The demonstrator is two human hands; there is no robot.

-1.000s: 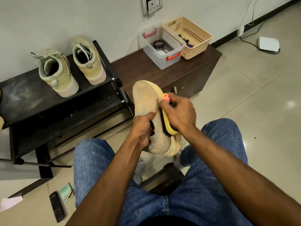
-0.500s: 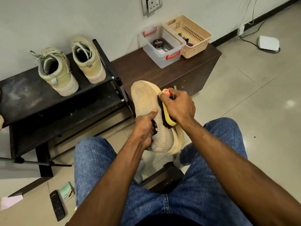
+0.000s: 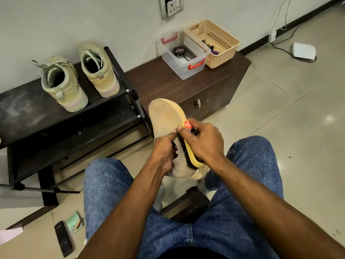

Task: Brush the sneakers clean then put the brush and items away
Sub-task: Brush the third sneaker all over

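- Sneaker [image 3: 164, 116], tan knit with a pale sole, is held in the air above the person's knees, toe pointing up and away toward the cabinet [image 3: 186, 85], heel down between the thighs.
- Left hand [image 3: 164, 152] grips the sneaker at its collar, fingers curled into the opening and thumb [image 3: 170, 136] lying across the upper.
- Brush [image 3: 190, 146], yellow-backed with dark bristles and a red label at its far end, lies lengthwise against the sneaker's right side, bristles touching the knit.
- Right hand [image 3: 203, 141] is curled over the brush's back, fingers wrapped round it, fingertips near the red label and just beside the left thumb.
- Jeans [image 3: 242, 184] cover both legs below the hands; a dark stool edge [image 3: 188, 202] shows between them.
- Two more sneakers [image 3: 63, 85], olive-tan high-tops, stand side by side on the top of a black rack [image 3: 28, 113] to the left, heels toward the camera.
- Brown cabinet stands beside the rack against the wall.
- Clear tub [image 3: 183, 57] with red handles sits on the cabinet and holds a round polish tin [image 3: 179, 51].
- Beige basket [image 3: 214, 43] touches the tub's right side; small dark items lie inside, too small to tell apart.
- Wall socket [image 3: 170, 6] is above the tub.
- White box [image 3: 303, 50] with a cable lies on the tiled floor far right.
- Remote [image 3: 63, 238] and green notepad [image 3: 74, 222] with a pen lie on the floor at lower left.
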